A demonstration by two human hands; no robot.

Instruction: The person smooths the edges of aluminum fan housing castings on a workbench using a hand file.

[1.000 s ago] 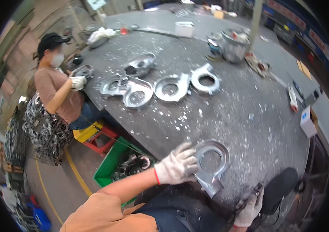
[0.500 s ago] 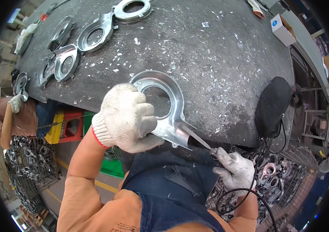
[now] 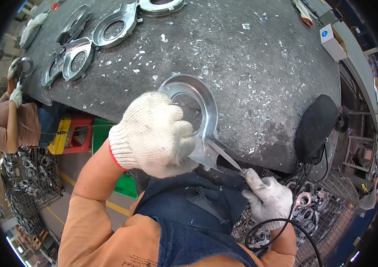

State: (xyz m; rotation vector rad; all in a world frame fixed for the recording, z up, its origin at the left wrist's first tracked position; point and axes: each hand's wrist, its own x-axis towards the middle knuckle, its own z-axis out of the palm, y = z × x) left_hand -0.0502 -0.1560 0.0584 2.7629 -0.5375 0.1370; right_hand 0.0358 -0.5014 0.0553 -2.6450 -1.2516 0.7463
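Note:
My left hand (image 3: 153, 135), in a white knit glove with a red cuff edge, is closed over the left side of a silver metal casting (image 3: 211, 107). The casting has a round ring and a flared spout, and lies at the near edge of the dark table; the hand hides part of it. In my gloved right hand (image 3: 269, 193) is the near end of a narrow flat metal file (image 3: 227, 155). Its far end touches, or lies very close to, the edge of the spout. Fingers cover the file's handle.
Similar castings (image 3: 126, 22) lie at far left. Metal flakes (image 3: 207, 71) litter the table. Right are a black mesh-covered object (image 3: 315, 129), a looping black cable (image 3: 304, 231), a white box (image 3: 332, 44) and a wire basket of castings (image 3: 327, 209). A co-worker (image 3: 15, 124) stands left.
My left hand and the casting have shifted slightly right in view, the file staying at the spout. The co-worker's hands have risen with a ring-shaped part. The table's far items sit higher in the picture.

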